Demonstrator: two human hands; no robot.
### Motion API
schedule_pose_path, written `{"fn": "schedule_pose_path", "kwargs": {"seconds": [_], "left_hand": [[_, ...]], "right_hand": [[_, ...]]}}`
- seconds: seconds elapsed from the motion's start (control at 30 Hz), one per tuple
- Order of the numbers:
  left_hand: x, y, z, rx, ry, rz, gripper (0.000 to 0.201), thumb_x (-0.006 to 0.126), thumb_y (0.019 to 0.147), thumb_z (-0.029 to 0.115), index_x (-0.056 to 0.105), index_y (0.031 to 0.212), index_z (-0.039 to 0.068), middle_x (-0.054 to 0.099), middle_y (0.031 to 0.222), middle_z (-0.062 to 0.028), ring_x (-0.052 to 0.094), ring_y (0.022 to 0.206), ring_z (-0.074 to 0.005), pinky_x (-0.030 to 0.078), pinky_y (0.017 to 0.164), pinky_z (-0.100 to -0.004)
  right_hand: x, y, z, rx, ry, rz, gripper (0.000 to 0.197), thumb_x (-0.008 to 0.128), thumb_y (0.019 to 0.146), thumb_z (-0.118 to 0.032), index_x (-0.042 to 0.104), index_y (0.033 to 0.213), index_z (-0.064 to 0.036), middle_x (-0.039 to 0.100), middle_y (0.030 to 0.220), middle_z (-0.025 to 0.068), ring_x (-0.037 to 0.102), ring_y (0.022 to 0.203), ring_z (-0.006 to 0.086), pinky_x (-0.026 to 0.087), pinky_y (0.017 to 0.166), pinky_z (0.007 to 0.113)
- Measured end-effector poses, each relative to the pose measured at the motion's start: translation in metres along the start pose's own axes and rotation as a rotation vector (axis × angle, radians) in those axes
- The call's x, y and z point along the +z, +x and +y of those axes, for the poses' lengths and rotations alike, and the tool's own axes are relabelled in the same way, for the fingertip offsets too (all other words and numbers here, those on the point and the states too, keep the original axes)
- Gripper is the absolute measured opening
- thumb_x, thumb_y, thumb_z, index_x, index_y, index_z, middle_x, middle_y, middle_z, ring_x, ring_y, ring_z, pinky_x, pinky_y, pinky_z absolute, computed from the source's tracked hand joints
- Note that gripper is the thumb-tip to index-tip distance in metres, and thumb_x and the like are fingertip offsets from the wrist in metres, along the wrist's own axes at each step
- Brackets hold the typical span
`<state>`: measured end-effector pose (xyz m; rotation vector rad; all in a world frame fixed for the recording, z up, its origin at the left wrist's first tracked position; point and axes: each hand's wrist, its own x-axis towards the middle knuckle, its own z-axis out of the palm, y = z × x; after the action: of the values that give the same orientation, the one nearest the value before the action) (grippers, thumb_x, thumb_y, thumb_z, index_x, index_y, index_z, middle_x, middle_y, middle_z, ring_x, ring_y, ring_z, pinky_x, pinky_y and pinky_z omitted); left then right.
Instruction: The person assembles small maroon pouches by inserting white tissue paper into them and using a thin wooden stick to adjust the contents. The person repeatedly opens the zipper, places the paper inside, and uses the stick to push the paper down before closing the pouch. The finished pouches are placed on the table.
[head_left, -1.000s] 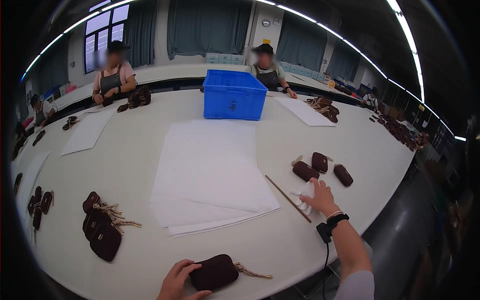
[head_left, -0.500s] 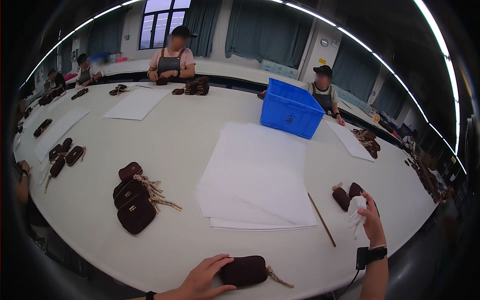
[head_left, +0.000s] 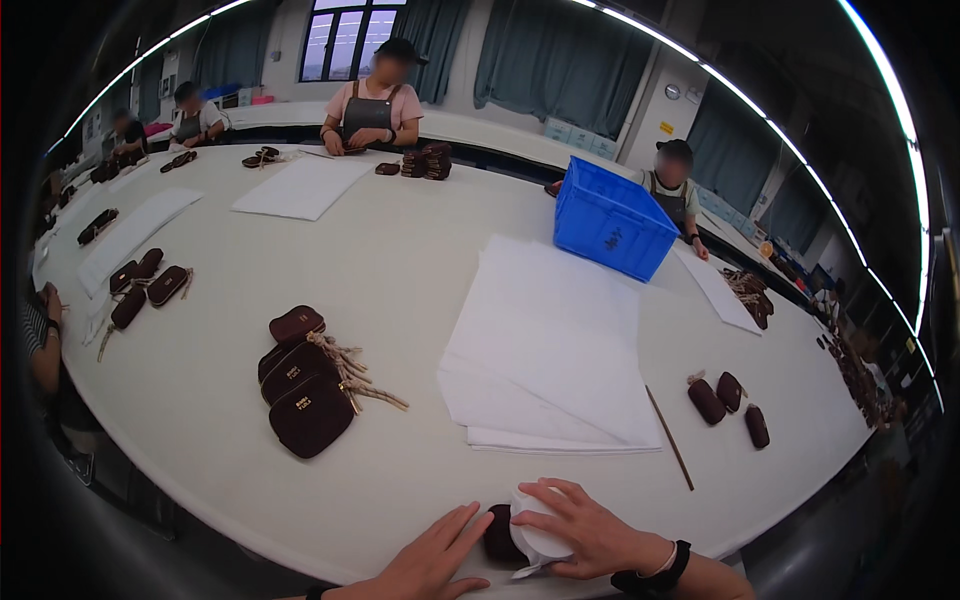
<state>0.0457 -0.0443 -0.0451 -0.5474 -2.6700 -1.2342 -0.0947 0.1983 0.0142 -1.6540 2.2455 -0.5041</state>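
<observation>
A dark brown zip pouch [head_left: 500,537] lies at the table's near edge, partly covered by my hands. My left hand [head_left: 428,558] is flat and open, its stretched fingers at the pouch's left side. In my right hand [head_left: 592,532] is a crumpled white wad [head_left: 540,535], paper or cloth, pressed over the right part of the pouch. The pouch's cord tassel is hidden under that hand. Left of the middle, a stack of brown pouches [head_left: 312,422] overlaps, its beige braided tassels pointing right.
White paper sheets [head_left: 550,340] lie mid-table, with a thin brown stick [head_left: 670,440] beside them. Three small pouches [head_left: 707,402] rest at right. Beyond stands a blue plastic crate [head_left: 612,235]. Several co-workers sit around the table, including a person in a grey apron [head_left: 370,118].
My right hand has come from the small pouches at right to the near pouch, bringing the white wad onto it. My left hand stays beside the pouch. The view has shifted slightly.
</observation>
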Motion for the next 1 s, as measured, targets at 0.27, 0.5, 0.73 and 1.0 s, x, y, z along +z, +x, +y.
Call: {"fn": "schedule_pose_path", "kwargs": {"seconds": [0.27,0.5,0.73,1.0], "left_hand": [[-0.008,-0.04,-0.023,0.01,0.001,0.125,0.064,0.08,0.079,0.013,0.057,0.139,0.007,0.054,0.141,-0.0199,0.049,0.133,-0.0411,0.045,0.107,-0.047],[-0.014,-0.032,-0.018,0.032,-0.138,0.228,0.039,0.08,0.079,0.008,0.07,0.117,0.005,0.067,0.122,-0.0164,0.061,0.119,-0.0374,0.052,0.098,-0.0443],[-0.02,-0.031,-0.015,-0.064,-0.228,0.274,0.032,0.081,0.079,0.005,0.071,0.11,0.004,0.072,0.109,-0.0151,0.068,0.102,-0.0349,0.055,0.088,-0.0402],[-0.016,-0.029,-0.015,-0.131,-0.206,0.28,0.03,0.081,0.082,0.007,0.069,0.108,0.002,0.072,0.105,-0.015,0.07,0.095,-0.0313,0.055,0.083,-0.037]], "right_hand": [[0.016,0.001,-0.002,-0.004,-0.122,0.156,0.073,0.082,0.08,-0.045,0.053,0.143,-0.0228,0.035,0.156,0.0192,0.034,0.14,0.0465,0.038,0.113,0.054],[0.011,0.011,0.013,0.097,-0.252,0.157,0.076,0.082,0.079,-0.042,0.049,0.147,-0.0272,0.035,0.155,0.0171,0.036,0.14,0.0434,0.041,0.111,0.051],[-0.038,0.014,0.083,0.268,0.678,0.252,0.078,0.062,0.098,-0.049,0.03,0.158,-0.012,0.026,0.164,0.0148,0.026,0.151,0.0312,0.028,0.12,0.048],[-0.147,-0.028,0.252,0.731,0.929,1.125,0.086,0.058,0.095,-0.061,0.025,0.157,-0.0115,0.037,0.149,0.02,0.047,0.131,0.0353,0.044,0.106,0.049]]}}
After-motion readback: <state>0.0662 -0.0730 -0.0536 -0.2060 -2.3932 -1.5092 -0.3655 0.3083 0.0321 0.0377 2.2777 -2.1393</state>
